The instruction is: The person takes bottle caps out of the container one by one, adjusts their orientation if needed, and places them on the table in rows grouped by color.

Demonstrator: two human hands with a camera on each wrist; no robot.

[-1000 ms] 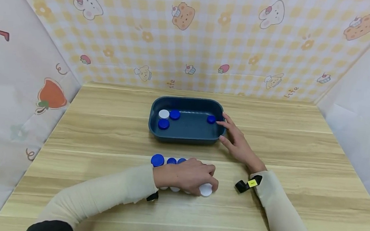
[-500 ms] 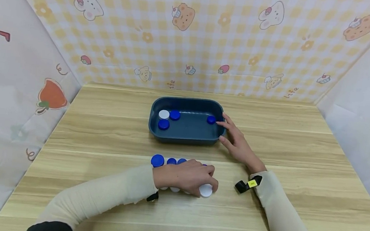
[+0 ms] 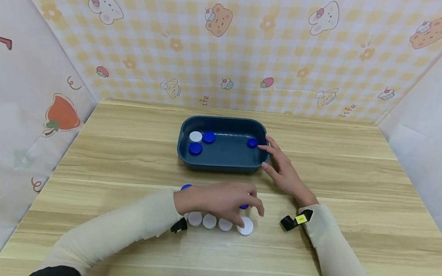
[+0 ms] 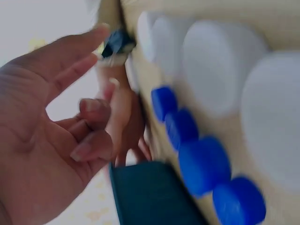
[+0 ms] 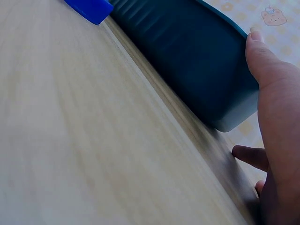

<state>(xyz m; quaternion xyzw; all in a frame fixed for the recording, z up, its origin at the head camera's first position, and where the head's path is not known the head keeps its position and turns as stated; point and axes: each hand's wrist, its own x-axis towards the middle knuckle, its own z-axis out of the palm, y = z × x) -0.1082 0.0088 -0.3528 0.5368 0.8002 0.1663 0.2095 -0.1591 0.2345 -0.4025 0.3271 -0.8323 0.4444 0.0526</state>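
Observation:
My left hand [image 3: 221, 199] hovers over two rows of round plastic bottle caps with its fingers loosely bent and nothing between them. White caps [image 3: 209, 221] form the near row; the hand's thumb overlaps the rightmost white cap [image 3: 245, 226]. Behind them the blue caps [image 4: 201, 164] stand in a line in the left wrist view, mostly hidden by the hand in the head view. My right hand [image 3: 286, 174] rests at the right end of a dark teal tray [image 3: 222, 169], fingers spread, one reaching over the rim. Its thumb [image 5: 262, 58] touches the tray's corner in the right wrist view.
Inside the tray sit a white cap [image 3: 195, 136] and two blue caps [image 3: 208, 137] at the left, plus one smaller blue cap [image 3: 252, 143] at the right. A patterned cloth wall [image 3: 252, 48] rises behind the wooden table [image 3: 344, 166].
My left hand has lifted off the rightmost white cap and shifted slightly back, its fingers loosening. More of the white row shows now. The right hand and tray have stayed put.

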